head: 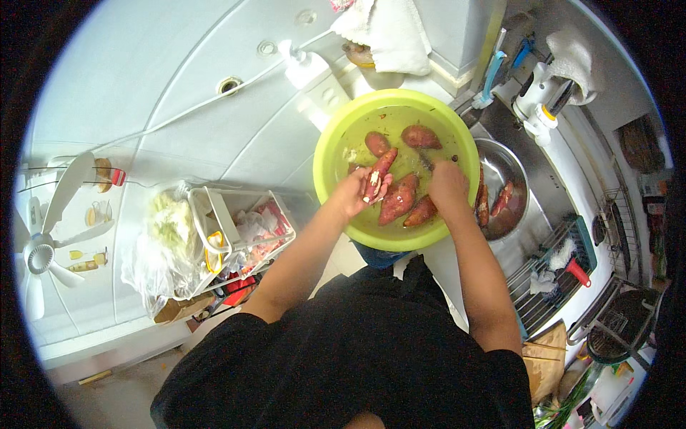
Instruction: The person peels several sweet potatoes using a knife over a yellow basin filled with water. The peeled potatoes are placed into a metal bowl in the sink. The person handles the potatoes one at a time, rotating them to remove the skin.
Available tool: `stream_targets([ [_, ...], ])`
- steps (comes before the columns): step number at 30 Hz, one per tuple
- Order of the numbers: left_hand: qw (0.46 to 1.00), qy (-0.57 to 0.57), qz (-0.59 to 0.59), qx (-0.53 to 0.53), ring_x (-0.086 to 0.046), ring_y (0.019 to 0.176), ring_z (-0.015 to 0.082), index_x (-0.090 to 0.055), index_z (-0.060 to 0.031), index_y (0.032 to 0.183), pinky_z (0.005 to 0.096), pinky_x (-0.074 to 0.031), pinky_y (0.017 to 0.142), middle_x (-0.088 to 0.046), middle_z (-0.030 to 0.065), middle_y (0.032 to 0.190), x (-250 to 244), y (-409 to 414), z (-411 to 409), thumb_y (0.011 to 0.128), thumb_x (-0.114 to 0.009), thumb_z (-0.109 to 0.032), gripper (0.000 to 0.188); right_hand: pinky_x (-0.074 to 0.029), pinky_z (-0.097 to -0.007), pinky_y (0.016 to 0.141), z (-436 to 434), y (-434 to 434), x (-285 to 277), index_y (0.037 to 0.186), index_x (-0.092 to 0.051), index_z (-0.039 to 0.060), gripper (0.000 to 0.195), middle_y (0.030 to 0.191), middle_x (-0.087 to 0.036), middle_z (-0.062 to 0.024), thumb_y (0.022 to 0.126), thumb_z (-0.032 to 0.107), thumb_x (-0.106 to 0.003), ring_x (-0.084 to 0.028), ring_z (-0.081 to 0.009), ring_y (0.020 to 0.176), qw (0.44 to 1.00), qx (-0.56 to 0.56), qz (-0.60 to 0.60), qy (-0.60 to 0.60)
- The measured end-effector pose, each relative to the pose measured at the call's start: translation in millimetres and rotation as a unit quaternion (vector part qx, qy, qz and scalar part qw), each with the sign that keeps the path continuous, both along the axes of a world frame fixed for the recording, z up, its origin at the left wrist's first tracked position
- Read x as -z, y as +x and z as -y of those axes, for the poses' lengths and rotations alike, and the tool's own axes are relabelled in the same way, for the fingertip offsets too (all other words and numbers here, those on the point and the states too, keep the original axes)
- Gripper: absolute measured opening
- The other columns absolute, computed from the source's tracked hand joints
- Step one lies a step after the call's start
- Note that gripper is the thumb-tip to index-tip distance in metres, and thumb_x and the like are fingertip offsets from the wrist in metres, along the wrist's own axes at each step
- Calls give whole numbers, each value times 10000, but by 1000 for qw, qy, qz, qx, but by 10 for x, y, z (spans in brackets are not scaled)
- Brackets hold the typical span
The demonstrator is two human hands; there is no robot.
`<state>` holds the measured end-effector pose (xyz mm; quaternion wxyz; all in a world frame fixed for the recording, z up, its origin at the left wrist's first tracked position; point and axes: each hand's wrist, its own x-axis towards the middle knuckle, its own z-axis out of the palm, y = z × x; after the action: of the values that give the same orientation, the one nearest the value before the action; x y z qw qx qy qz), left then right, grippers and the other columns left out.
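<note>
My left hand (pixel 355 194) holds a slim red-skinned sweet potato (pixel 381 170) over a yellow-green plastic basin (pixel 328 140). Pale patches show on its skin near my fingers. On the basin's right side, my right hand (pixel 449 185) is closed around a thin dark tool (pixel 425 160); its kind is hard to make out, as the fingers cover most of it. Cloudy water with small dark bits fills the basin. Several more sweet potatoes lie in it, among them a large one (pixel 400 199) between my hands and a rounded one (pixel 421 137) at the far side.
Right of the basin, a metal bowl (pixel 513 214) with sweet potatoes stands in the steel sink (pixel 536 161). A white faucet (pixel 541 119) and a drying rack (pixel 546 279) are beyond. A white pump bottle (pixel 306 69) and a white towel (pixel 399 37) are behind; a white basket (pixel 230 241) stands left.
</note>
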<state>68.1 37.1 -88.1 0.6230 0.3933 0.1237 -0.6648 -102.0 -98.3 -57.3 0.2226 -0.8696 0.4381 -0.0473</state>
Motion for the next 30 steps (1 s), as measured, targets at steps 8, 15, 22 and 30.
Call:
stream_targets([
  [8, 998, -58, -17, 35, -562, 961, 244, -389, -58, 1275, 352, -485, 786, -534, 169, 1158, -1, -34, 2, 957, -332, -249, 375, -461, -459, 678, -163, -147, -44, 887, -588, 34, 122, 798, -608, -199, 794, 105, -552, -587, -385, 751, 981, -21, 183, 63],
  [15, 967, -174, -188, 10, -565, 801, 178, -369, 28, 1257, 263, -500, 654, -539, 179, 1068, -92, -29, 38, 961, -322, -205, 380, -464, -342, 613, -172, -155, 45, 867, -576, 23, 140, 730, -609, -133, 796, 142, -600, -596, -237, 653, 924, 88, 290, 233],
  [22, 962, -210, -166, 57, -551, 777, 166, -411, 30, 1215, 253, -496, 624, -543, 148, 986, -238, -101, 78, 956, -356, -249, 384, -449, -308, 561, -200, -156, -19, 827, -575, 22, 115, 677, -596, -94, 798, 129, -608, -559, -176, 584, 897, 51, 374, 228],
  [30, 994, -104, -19, 39, -521, 725, 177, -455, -38, 1163, 248, -456, 553, -546, 126, 929, -254, -154, 72, 952, -368, -276, 330, -430, -294, 512, -318, -169, -113, 807, -571, 16, 107, 637, -576, -81, 811, 119, -598, -534, -153, 527, 902, 8, 380, 206],
])
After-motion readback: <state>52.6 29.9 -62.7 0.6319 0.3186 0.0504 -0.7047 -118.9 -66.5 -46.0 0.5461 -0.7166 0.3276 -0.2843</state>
